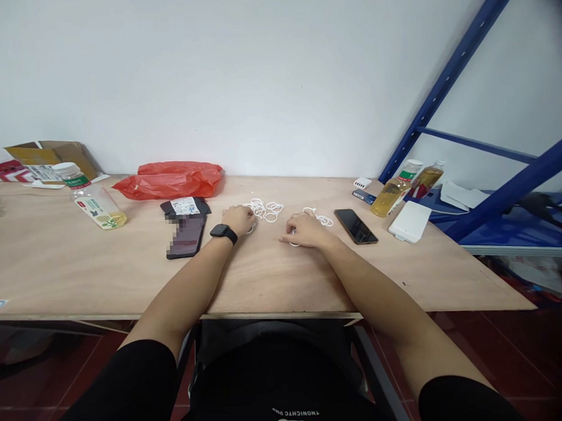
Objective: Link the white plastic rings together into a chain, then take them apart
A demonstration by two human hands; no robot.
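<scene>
Thin white rings [271, 217] lie in a loose pile in the middle of the wooden table, just right of my left hand [239, 220]. That hand wears a black watch [223, 233] at the wrist. Its fingers are curled down, and part of a white ring shows at the fingertips. My right hand [305, 229] rests on the table a short way to the right, fingers bent and closed around a white ring that shows beneath them. Beyond its knuckles lie several more white rings [325, 221]. The fingers hide much of what each hand holds.
A phone [356, 226], a white box [410, 221] and a bottle [396, 190] stand or lie on the right, near a blue metal rack [447, 67]. Leftward are a dark pouch [188, 236], a red plastic bag [172, 181], another bottle [92, 200] and a cardboard box [69, 159].
</scene>
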